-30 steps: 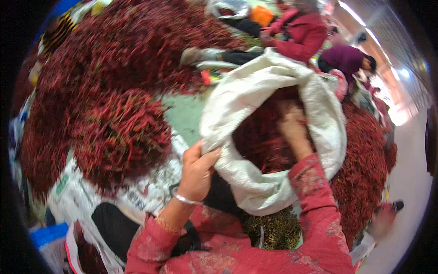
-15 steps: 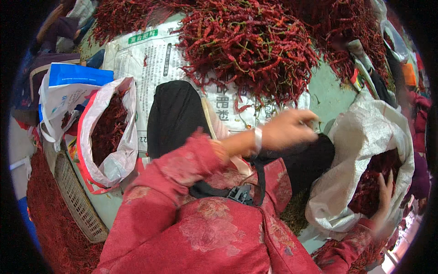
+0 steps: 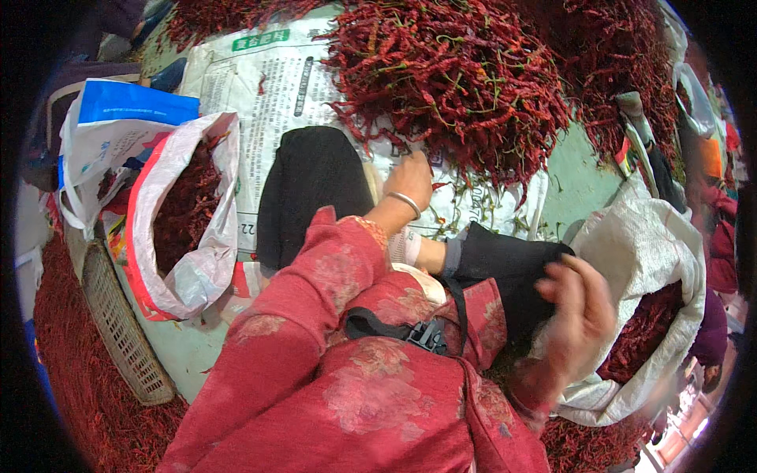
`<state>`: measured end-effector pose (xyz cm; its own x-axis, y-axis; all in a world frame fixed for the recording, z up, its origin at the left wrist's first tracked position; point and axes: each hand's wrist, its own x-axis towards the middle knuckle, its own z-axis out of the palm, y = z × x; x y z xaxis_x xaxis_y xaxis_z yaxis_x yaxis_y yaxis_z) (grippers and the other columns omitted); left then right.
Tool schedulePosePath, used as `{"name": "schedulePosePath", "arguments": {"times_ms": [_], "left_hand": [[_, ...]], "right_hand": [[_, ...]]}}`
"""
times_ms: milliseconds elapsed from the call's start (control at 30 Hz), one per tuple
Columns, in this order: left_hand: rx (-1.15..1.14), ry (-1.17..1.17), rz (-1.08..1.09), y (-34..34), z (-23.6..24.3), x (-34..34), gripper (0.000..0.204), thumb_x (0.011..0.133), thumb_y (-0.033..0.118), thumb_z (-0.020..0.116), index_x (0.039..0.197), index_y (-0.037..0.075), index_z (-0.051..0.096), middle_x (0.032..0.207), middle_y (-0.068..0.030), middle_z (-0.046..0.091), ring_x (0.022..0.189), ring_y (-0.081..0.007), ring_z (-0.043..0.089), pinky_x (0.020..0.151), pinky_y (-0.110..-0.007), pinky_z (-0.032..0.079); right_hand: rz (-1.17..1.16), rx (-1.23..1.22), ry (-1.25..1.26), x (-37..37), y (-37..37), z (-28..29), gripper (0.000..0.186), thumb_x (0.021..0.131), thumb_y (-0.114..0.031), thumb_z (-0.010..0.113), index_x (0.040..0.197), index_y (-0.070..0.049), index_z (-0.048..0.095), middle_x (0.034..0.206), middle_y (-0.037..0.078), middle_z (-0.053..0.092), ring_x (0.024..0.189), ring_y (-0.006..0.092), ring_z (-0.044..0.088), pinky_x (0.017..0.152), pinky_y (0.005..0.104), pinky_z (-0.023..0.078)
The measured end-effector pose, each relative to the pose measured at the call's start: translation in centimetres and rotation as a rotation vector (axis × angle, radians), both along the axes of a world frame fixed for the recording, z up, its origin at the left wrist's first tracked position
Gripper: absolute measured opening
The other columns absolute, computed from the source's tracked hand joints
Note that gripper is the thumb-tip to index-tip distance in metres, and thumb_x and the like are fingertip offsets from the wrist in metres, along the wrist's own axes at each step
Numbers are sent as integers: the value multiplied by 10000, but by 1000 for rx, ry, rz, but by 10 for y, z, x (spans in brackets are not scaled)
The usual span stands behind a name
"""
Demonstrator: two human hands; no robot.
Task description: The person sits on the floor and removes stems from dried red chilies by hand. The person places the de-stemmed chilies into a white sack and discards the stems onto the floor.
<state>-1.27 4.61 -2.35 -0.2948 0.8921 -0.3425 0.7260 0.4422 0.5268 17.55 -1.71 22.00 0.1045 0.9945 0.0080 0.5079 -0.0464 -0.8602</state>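
Gaping, 2 sacks (image 3: pixel 611 238) of chilies (image 3: pixel 643 335), left fingers (image 3: pixel 418 165) curled, grasp unclear, right fingers (image 3: pixel 590 282) loose

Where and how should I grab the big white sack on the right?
I'd grip the white sack by its folded rim, coming from the person's side, fingers inside, thumb outside: its mouth gapes open, and the loose folds should bunch easily.

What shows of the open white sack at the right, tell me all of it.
The white sack looks like woven plastic, crumpled, with its wide mouth open and rim loosely folded back. Dark red chilies show inside. It sits at the person's right, beside the black-clad leg. The blurred right hand overlaps its left part in view; contact is unclear.
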Motion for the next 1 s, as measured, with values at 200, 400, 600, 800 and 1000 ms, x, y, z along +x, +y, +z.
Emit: {"name": "schedulePosePath", "arguments": {"times_ms": [200, 400, 600, 800, 1000], "left_hand": [[26, -452, -88, -8, 4, -9, 178, 770, 78, 652, 912, -28, 638, 795, -158, 672, 729, -223, 671, 634, -350, 522], [28, -1137, -168, -57, 54, 9, 119, 801, 35, 629, 909, -14, 613, 787, -51, 645, 701, -114, 609, 633, -266, 496], [38, -874, -141, -75, 63, 16, 182, 822, 81, 593, 963, -32, 582, 887, -85, 640, 803, -118, 610, 684, -276, 523], [-152, -1142, -300, -69, 72, 3, 153, 867, 121, 573, 896, -19, 628, 825, -15, 614, 726, -67, 543, 624, -239, 480], [9, -1425, -447, -62, 88, -16, 111, 865, 84, 621, 911, -10, 658, 845, -32, 637, 803, -81, 573, 720, -245, 458]], "right_hand": [[122, -224, 321, -14, 26, -115, 160, 866, -76, 596, 965, 44, 635, 763, 55, 636, 638, 96, 604, 579, 224, 477], [359, -359, 285, -10, 29, -161, 241, 822, -180, 664, 930, 36, 669, 763, 60, 657, 687, 94, 591, 585, 237, 465], [323, 220, -31, -26, 1, -149, 166, 782, -38, 669, 709, 12, 529, 644, 138, 496, 539, 260, 519, 503, 341, 408], [164, -363, 418, -15, 6, -163, 186, 838, -69, 640, 687, -35, 536, 627, 19, 505, 519, 138, 481, 454, 277, 377], [542, -472, -297, -9, 37, -200, 224, 804, -223, 669, 679, -46, 610, 632, 106, 602, 525, 213, 573, 445, 318, 426]]}}
